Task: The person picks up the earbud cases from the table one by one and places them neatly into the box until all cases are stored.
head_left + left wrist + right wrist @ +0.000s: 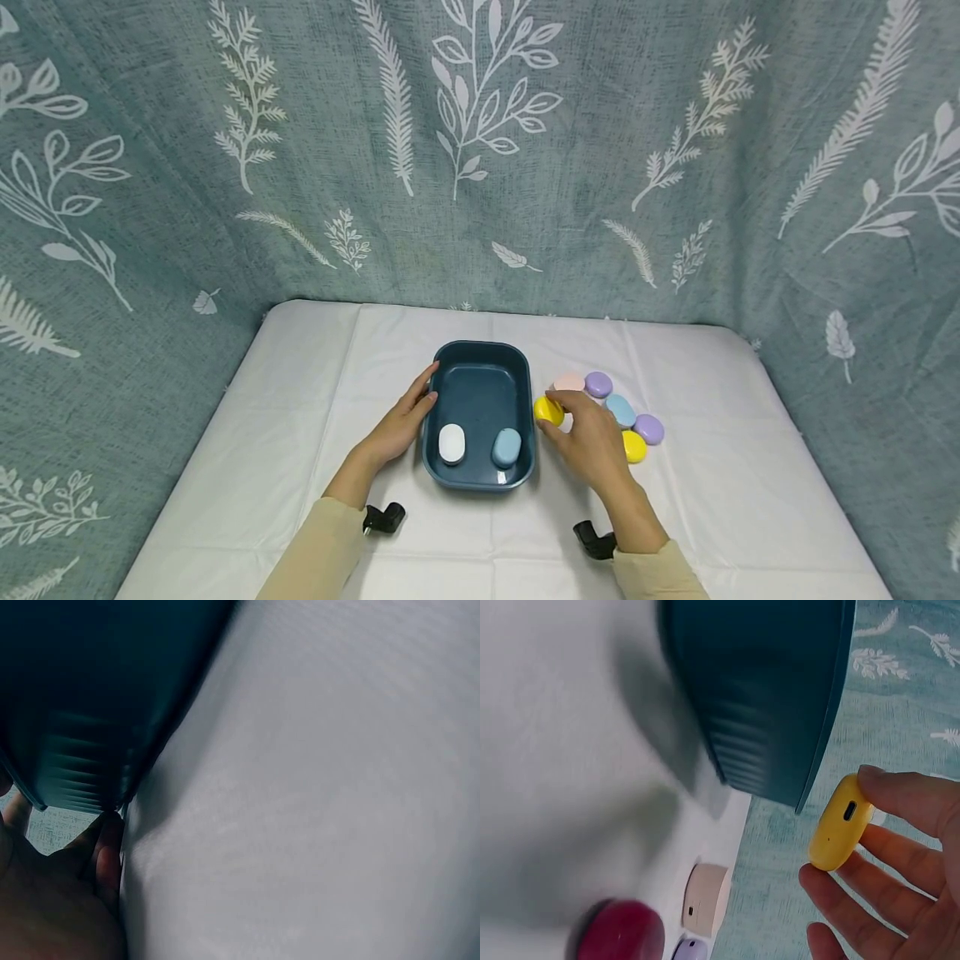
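Observation:
The right hand (592,437) pinches a yellow earbud charging case (841,823) between thumb and fingertips, just outside the right wall of a dark blue tray (483,387). A small port shows on the case's side. My left hand (397,425) rests against the tray's left side, its fingers fairly straight and touching near the rim. Inside the tray, a white case (452,444) lies at the near left and a blue-grey case (506,448) at the near right. In the left wrist view, part of the left hand is dark and cut off.
Right of the tray lie a pink case (568,382), purple cases (598,384), a light blue case (620,411) and another yellow case (634,447). A magenta case (622,931) shows in the right wrist view. White cloth (300,400) covers the table; patterned curtains (480,250) surround it.

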The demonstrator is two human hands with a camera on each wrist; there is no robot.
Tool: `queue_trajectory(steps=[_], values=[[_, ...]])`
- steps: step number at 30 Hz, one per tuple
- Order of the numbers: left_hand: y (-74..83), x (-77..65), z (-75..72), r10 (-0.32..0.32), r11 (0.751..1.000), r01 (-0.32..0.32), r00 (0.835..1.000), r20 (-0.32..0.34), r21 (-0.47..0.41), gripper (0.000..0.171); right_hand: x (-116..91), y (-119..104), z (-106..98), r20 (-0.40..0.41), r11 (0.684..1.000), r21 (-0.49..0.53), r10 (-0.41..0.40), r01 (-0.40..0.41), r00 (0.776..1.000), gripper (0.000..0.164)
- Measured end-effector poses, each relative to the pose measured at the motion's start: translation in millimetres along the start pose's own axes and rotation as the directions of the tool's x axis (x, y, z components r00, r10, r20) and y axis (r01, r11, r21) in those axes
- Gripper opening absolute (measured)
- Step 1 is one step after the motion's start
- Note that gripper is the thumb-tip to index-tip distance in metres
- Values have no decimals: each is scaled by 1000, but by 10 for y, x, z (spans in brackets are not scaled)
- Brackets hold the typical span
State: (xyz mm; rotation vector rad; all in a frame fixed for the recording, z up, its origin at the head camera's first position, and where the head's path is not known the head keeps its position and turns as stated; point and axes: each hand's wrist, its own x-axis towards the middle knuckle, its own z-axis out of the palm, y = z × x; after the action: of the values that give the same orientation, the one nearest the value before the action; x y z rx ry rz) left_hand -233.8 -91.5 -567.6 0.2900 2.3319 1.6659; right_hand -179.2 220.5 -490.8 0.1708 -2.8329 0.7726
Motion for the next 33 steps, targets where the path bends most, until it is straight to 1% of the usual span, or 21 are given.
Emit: queue_trajectory(steps=[6,15,21,28,33], values=[[-6,4,12,-7,1000,7,1000,-2,3,52,-16,-71,55,-15,998,11,-58,58,998,45],[-5,0,24,-12,1000,12,1000,0,8,51,-44,-197,137,2,990,43,-135,135,991,44],[0,6,22,-5,1000,5,1000,-1,10,52,-52,-281,200,39,987,35,-157,156,987,43],[5,7,13,-7,1000,7,1000,1,6,51,-44,-352,262,97,984,62,-171,165,981,44],[-15,4,2,4,1000,-4,1000,6,-5,52,-31,-356,321,145,983,80,-178,167,973,44]])
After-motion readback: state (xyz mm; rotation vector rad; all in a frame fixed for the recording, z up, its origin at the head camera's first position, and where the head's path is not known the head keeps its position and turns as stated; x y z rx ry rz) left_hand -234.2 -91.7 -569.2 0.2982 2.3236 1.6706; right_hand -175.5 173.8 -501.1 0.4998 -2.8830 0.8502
